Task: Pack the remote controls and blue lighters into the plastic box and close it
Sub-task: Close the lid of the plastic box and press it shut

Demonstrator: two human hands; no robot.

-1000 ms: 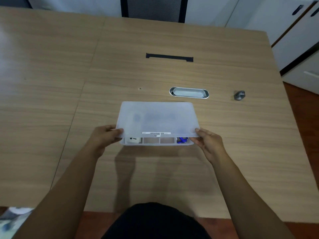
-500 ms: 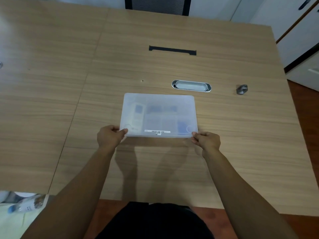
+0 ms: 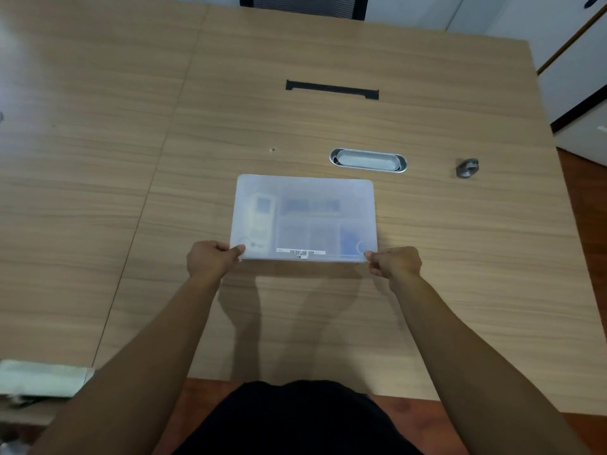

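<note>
Left hand (image 3: 213, 261) and right hand (image 3: 395, 264) each pinch a near corner of the plastic box (image 3: 305, 218), centre frame on the table (image 3: 98, 192). Lid's down; one remote (image 3: 261, 215) and blue shapes show through. Looks light, thin, flexy and slick, so press at the corners.

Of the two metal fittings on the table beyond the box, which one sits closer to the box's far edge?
The oval silver grommet, just past the plastic box at its far right corner. The small grey metal piece lies well off to the right.
</note>
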